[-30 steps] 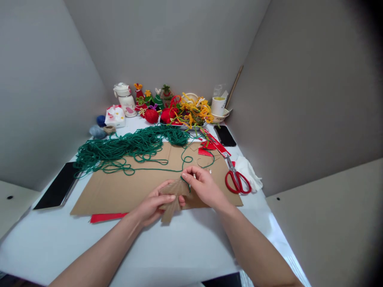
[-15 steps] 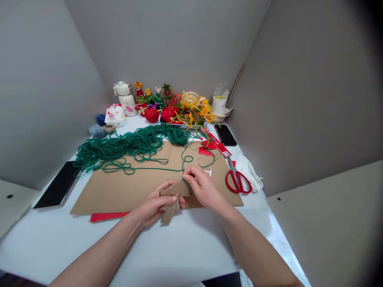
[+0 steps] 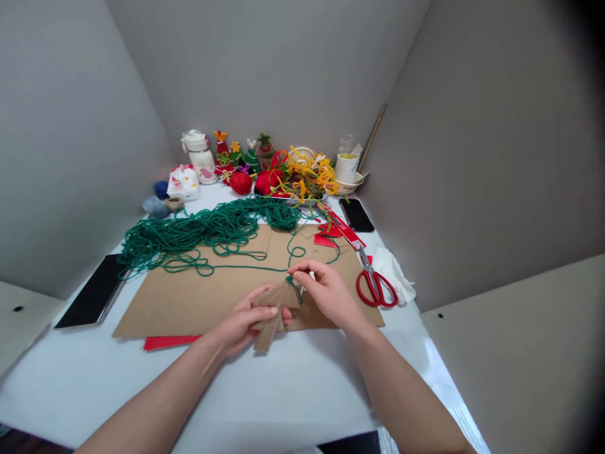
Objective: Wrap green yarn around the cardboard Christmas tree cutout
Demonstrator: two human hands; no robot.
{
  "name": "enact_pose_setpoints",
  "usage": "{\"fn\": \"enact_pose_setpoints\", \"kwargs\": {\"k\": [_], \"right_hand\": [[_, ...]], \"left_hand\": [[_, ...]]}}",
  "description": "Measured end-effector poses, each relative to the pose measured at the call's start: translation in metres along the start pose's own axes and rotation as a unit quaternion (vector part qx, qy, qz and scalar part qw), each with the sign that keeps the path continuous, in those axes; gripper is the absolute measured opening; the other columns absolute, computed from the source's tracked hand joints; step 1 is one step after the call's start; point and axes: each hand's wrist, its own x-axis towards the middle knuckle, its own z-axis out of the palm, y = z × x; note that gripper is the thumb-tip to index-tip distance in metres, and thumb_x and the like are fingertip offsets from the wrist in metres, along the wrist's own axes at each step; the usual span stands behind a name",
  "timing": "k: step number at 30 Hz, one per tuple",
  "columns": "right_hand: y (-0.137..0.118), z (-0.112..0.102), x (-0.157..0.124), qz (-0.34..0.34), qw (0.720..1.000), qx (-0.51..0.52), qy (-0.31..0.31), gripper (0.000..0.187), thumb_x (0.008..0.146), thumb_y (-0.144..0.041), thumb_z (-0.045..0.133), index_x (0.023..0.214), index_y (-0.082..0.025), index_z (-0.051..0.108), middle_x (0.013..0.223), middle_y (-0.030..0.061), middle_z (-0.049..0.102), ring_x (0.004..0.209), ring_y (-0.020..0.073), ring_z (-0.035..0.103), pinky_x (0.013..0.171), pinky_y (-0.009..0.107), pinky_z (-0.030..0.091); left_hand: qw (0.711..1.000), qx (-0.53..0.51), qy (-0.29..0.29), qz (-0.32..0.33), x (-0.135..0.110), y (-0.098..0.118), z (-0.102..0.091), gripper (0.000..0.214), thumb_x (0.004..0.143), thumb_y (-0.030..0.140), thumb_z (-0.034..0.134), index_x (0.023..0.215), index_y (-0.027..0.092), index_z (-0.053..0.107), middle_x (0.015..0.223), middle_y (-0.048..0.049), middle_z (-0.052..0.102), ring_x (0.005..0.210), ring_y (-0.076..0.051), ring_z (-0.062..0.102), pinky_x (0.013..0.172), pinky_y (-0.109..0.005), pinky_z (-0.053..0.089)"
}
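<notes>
A brown cardboard tree cutout (image 3: 278, 297) is gripped by my left hand (image 3: 246, 320), thumb across its front and fingers behind. Green yarn (image 3: 290, 279) is wound around the tip of the cutout, and a short end hangs down its right side. My right hand (image 3: 324, 290) pinches the green yarn at that tip, thumb and forefinger together. From there a strand runs left across the cardboard sheet (image 3: 189, 306) to a big loose heap of green yarn (image 3: 189, 233).
Red-handled scissors (image 3: 377, 287) lie on the right beside crumpled white tissue (image 3: 394, 277). Red scraps (image 3: 326, 236) and a phone (image 3: 355, 214) are behind them. A dark tablet (image 3: 89, 293) lies on the left. Yellow pipe cleaners (image 3: 312, 173), red yarn balls (image 3: 241, 183) and a bottle (image 3: 198, 157) line the back.
My right hand has shifted slightly up at the tip of the cutout, and more green yarn shows wrapped there. My left hand keeps its hold on the cutout.
</notes>
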Motion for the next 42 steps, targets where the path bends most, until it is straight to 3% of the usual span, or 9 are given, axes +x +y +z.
{"fn": "enact_pose_setpoints", "kwargs": {"k": [4,10,16,19,22,26,34,37,42], "right_hand": [[0.0,0.001,-0.001,-0.01,0.999,-0.031,-0.022,0.015,0.085,-0.029,0.049,0.078,-0.019,0.057,0.072,-0.0017,0.055,0.069,0.0123,0.051,0.065,0.024,0.039],[0.002,0.003,-0.001,-0.049,0.99,-0.128,-0.03,0.016,0.088,-0.024,0.045,0.078,-0.019,0.057,0.079,0.0011,0.058,0.079,0.0144,0.052,0.07,0.026,0.039],[-0.003,0.001,-0.002,-0.045,0.997,-0.065,-0.023,0.027,0.092,-0.026,0.039,0.098,-0.021,0.065,0.097,0.0037,0.066,0.093,0.0157,0.057,0.085,0.03,0.04],[-0.004,0.002,-0.003,-0.02,0.999,-0.038,-0.025,0.025,0.088,-0.03,0.047,0.105,-0.022,0.063,0.102,0.0036,0.065,0.093,0.0159,0.058,0.081,0.029,0.043],[-0.002,0.003,-0.003,0.006,0.999,-0.004,-0.042,0.026,0.08,-0.031,0.057,0.103,-0.021,0.063,0.09,0.002,0.064,0.083,0.0147,0.058,0.074,0.027,0.044],[0.001,0.003,-0.001,0.018,0.999,0.018,-0.024,0.018,0.079,-0.03,0.057,0.092,-0.019,0.063,0.072,-0.0018,0.057,0.069,0.0124,0.054,0.067,0.025,0.043],[-0.006,0.004,-0.004,-0.026,0.999,0.006,0.022,0.013,0.082,-0.03,0.057,0.082,-0.019,0.063,0.075,0.0,0.058,0.071,0.0132,0.052,0.069,0.025,0.042],[-0.009,0.004,-0.005,-0.052,0.997,-0.034,0.039,0.012,0.082,-0.028,0.057,0.077,-0.019,0.061,0.076,0.0017,0.059,0.074,0.0148,0.053,0.071,0.027,0.041],[-0.009,0.006,-0.006,-0.077,0.994,-0.067,0.034,0.009,0.084,-0.026,0.055,0.079,-0.02,0.06,0.077,0.0012,0.059,0.078,0.0154,0.053,0.074,0.027,0.04]], "left_hand": [[1.0,0.0,-0.011,0.003,0.001,-0.001,0.0,0.039,0.076,0.018,0.063,0.112,0.016,0.049,0.085,-0.0093,0.068,0.08,-0.02,0.064,0.075,-0.033,0.045],[1.0,0.002,-0.001,-0.002,0.001,-0.002,-0.001,0.043,0.074,0.017,0.065,0.114,0.018,0.049,0.084,-0.0083,0.068,0.077,-0.02,0.065,0.073,-0.033,0.046],[1.0,-0.002,0.012,0.008,-0.001,0.003,-0.003,0.043,0.077,0.02,0.063,0.117,0.018,0.048,0.089,-0.0101,0.069,0.083,-0.022,0.065,0.077,-0.036,0.047],[1.0,-0.003,0.015,0.012,-0.002,0.006,-0.003,0.043,0.078,0.021,0.063,0.118,0.019,0.049,0.09,-0.0097,0.069,0.085,-0.022,0.065,0.079,-0.037,0.047],[1.0,0.0,0.021,0.011,-0.003,0.007,-0.003,0.044,0.077,0.022,0.063,0.119,0.021,0.049,0.09,-0.0093,0.07,0.086,-0.023,0.065,0.078,-0.037,0.047],[1.0,0.0,0.028,0.006,-0.005,0.007,-0.003,0.043,0.077,0.021,0.064,0.116,0.021,0.048,0.091,-0.0096,0.07,0.087,-0.023,0.065,0.078,-0.038,0.047],[0.999,0.012,0.036,0.01,-0.004,0.01,-0.001,0.042,0.076,0.022,0.065,0.115,0.021,0.048,0.089,-0.0091,0.07,0.086,-0.022,0.065,0.078,-0.037,0.047],[0.998,0.027,0.049,0.018,-0.004,0.012,0.001,0.052,0.076,0.024,0.066,0.123,0.024,0.045,0.091,-0.0089,0.07,0.087,-0.023,0.065,0.077,-0.037,0.047],[0.993,0.081,0.063,0.054,-0.008,0.015,0.006,0.078,0.077,0.026,0.065,0.142,0.033,0.024,0.094,-0.0079,0.07,0.094,-0.024,0.064,0.08,-0.037,0.047]]}}
